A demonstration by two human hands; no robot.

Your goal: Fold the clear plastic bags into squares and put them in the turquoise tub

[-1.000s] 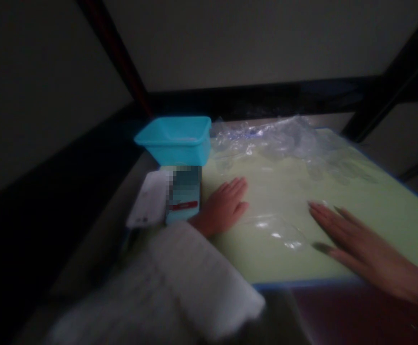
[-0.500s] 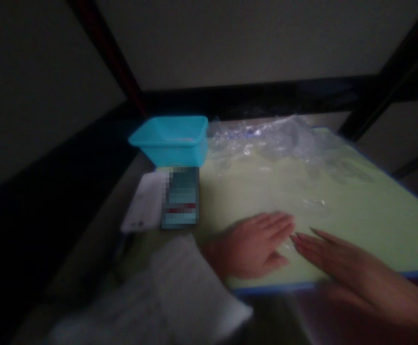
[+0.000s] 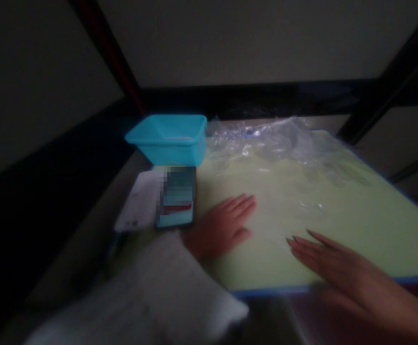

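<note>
My left hand [image 3: 220, 229] lies flat, palm down, its fingers stretched out and thumb apart. It rests on a pale yellow-green tabletop [image 3: 381, 239], over which a clear plastic sheet [image 3: 284, 139] seems to be spread; how far the sheet reaches under the hand is hard to tell. Low at the right, my right hand [image 3: 333, 258] has its fingers extended over the front part of the table, holding nothing. Crumpled folds of the sheet bunch up along the far side. A light sleeve [image 3: 173, 287] covers my left forearm.
A turquoise plastic basin [image 3: 173, 141] stands at the back left. In front of it lies a phone-like device [image 3: 178, 196] with a partly blurred screen, beside a white flat object [image 3: 139, 201]. Blue edging [image 3: 276, 291] runs along the table's rim. Dark frame bars stand behind.
My left hand has slid left and slightly away from me over the surface, opening a gap to my right hand. The right hand has hardly moved.
</note>
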